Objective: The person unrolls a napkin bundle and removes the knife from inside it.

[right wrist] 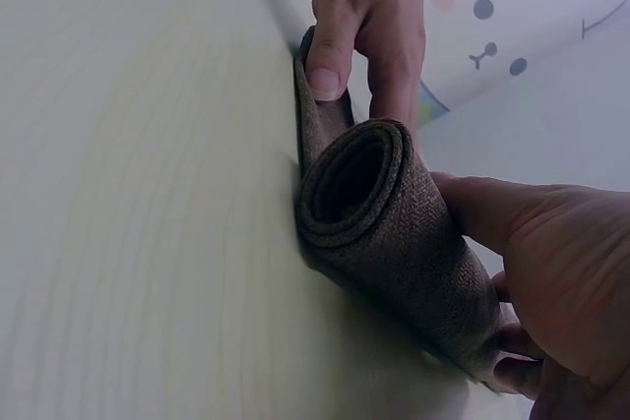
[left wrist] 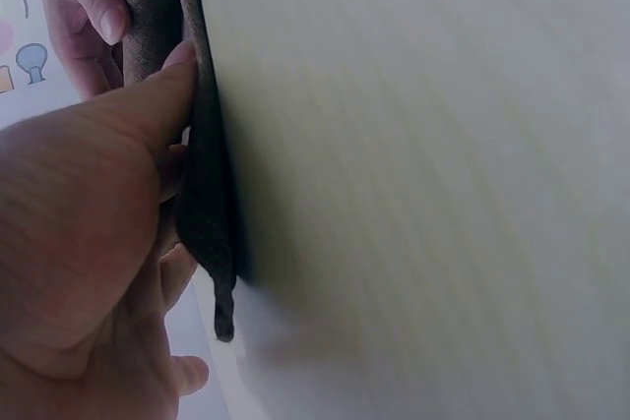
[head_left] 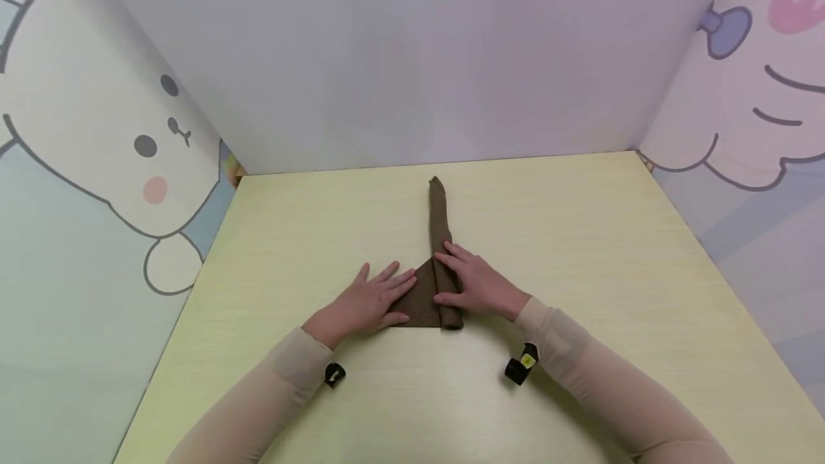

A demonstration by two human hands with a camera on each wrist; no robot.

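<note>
A brown woven cloth lies on the table, its right side wound into a tube and its left side a flat triangular piece. My left hand rests on that flat piece with fingers spread. In the left wrist view, its thumb touches the cloth's near edge. My right hand lies over the rolled part from the right, fingertips and thumb touching it without closing round it. The right wrist view shows the roll's layered, hollow end. Part of the flat piece is hidden under the left hand.
The pale wood-grain table meets a plain light wall at its back edge. Cartoon-printed panels stand at the left and right. Small dark wrist devices are strapped at the left and right cuffs.
</note>
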